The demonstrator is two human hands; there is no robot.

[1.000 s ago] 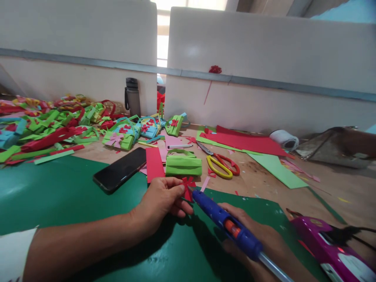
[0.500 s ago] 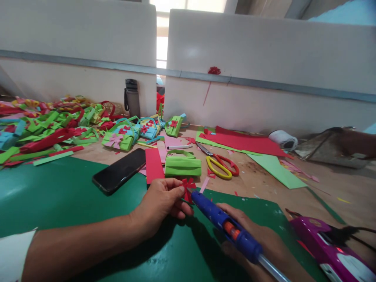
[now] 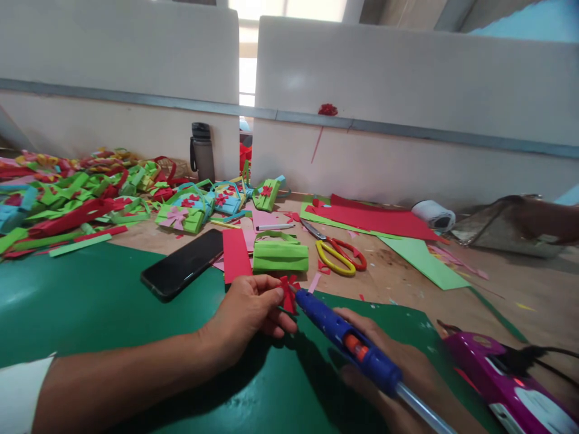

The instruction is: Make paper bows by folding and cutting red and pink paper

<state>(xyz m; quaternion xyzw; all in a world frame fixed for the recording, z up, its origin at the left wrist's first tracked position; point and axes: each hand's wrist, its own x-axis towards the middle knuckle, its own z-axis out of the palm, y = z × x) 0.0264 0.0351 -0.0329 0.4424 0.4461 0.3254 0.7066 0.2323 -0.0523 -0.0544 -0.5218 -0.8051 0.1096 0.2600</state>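
Between thumb and fingers, my left hand [image 3: 253,307] pinches a small red paper flower [image 3: 288,295] above the green mat. My right hand [image 3: 389,355] is wrapped round a blue glue gun [image 3: 339,331] with a clear glue stick poking out of its back end. The gun's nozzle points at the flower's middle and appears to touch it. Just beyond the flower lies a folded green paper bag [image 3: 280,257] with a handle. A red paper strip [image 3: 236,256] is to its left, and scissors [image 3: 337,256] with yellow and red handles are to its right.
A black phone [image 3: 183,265] rests on the mat's edge. Decorated paper bags [image 3: 181,214] and a heap of coloured paper pieces [image 3: 76,199] fill the left. At the back stand a bottle [image 3: 202,154] and red sheets [image 3: 375,218]. A purple power strip [image 3: 502,380] with cords is at right.
The red flower has tilted slightly in my left fingers, against the nozzle. The glue gun has barely moved; both hands keep their hold.
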